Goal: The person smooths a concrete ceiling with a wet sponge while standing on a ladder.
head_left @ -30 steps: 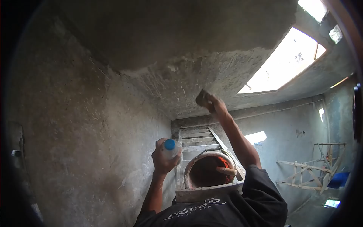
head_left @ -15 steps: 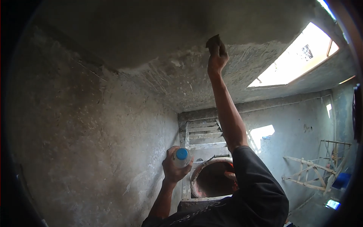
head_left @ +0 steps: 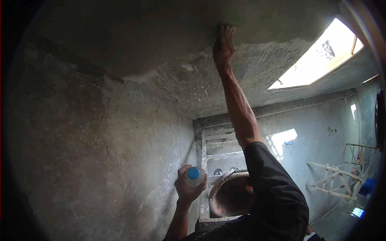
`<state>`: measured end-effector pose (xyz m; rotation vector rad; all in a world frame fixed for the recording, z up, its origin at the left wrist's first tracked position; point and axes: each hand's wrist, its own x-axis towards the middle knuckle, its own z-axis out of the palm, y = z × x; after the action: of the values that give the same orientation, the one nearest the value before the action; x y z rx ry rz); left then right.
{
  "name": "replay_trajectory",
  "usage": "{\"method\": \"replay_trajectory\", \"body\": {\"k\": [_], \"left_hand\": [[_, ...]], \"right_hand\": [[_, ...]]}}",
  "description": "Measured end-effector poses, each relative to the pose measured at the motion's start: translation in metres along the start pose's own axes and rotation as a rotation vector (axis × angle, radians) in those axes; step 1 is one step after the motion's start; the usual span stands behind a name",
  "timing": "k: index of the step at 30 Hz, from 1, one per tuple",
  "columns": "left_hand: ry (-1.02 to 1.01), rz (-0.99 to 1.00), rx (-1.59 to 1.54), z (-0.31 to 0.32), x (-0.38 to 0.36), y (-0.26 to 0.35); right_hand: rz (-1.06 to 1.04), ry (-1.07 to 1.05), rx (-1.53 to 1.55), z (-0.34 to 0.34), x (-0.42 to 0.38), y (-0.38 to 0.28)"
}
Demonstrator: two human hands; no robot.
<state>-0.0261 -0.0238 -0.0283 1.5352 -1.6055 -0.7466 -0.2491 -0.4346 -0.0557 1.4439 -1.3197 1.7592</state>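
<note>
My right hand (head_left: 223, 46) is stretched up and pressed against the wet grey plaster ceiling (head_left: 161, 36). The dark pad it grips is almost hidden between palm and plaster. My left hand (head_left: 188, 188) is held low at chest height, closed round a clear plastic bottle (head_left: 194, 176) with a blue cap, which points toward the camera. The bottle touches nothing else. A dark sleeve covers my right upper arm.
A rough plastered wall (head_left: 100, 152) rises close on the left. Below stand a round orange-rimmed bucket (head_left: 217, 201) and a wooden ladder-like platform (head_left: 219, 142). A bright roof opening (head_left: 317, 60) lies to the right, above a wooden trestle (head_left: 341, 180).
My right arm has swept the pad up and toward me along the ceiling, and the hand now lies flatter on the plaster. The bottle in my left hand has sunk slightly in view.
</note>
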Motion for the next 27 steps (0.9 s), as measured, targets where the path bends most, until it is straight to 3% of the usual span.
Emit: {"method": "replay_trajectory", "body": {"k": [4,7,9,13,16,18,22,24,27], "left_hand": [[-0.002,0.022,-0.010,0.001,0.000,-0.001],[-0.006,-0.001,-0.025,-0.001,0.001,0.001],[-0.006,0.016,-0.003,-0.003,0.001,0.001],[0.013,0.029,0.009,-0.002,0.001,-0.002],[-0.002,-0.028,-0.042,0.001,0.000,0.002],[-0.021,-0.020,-0.031,0.002,-0.001,0.003],[-0.027,-0.029,-0.044,0.003,0.002,0.010],[-0.020,-0.025,-0.022,0.003,0.000,0.005],[-0.021,-0.025,-0.007,0.002,-0.002,0.001]], "right_hand": [[0.061,-0.159,0.065,-0.023,-0.029,-0.011],[0.127,-0.105,0.217,-0.035,-0.015,-0.011],[0.144,0.100,0.080,-0.034,0.016,-0.007],[0.089,0.101,0.043,-0.019,0.030,0.016],[-0.018,0.049,-0.044,-0.016,-0.006,0.025],[0.040,-0.192,-0.051,-0.034,-0.033,0.016],[0.201,-0.209,0.122,-0.047,-0.040,0.010],[0.297,0.070,0.111,-0.042,-0.013,0.011],[0.211,0.166,0.094,-0.025,0.025,0.009]]}}
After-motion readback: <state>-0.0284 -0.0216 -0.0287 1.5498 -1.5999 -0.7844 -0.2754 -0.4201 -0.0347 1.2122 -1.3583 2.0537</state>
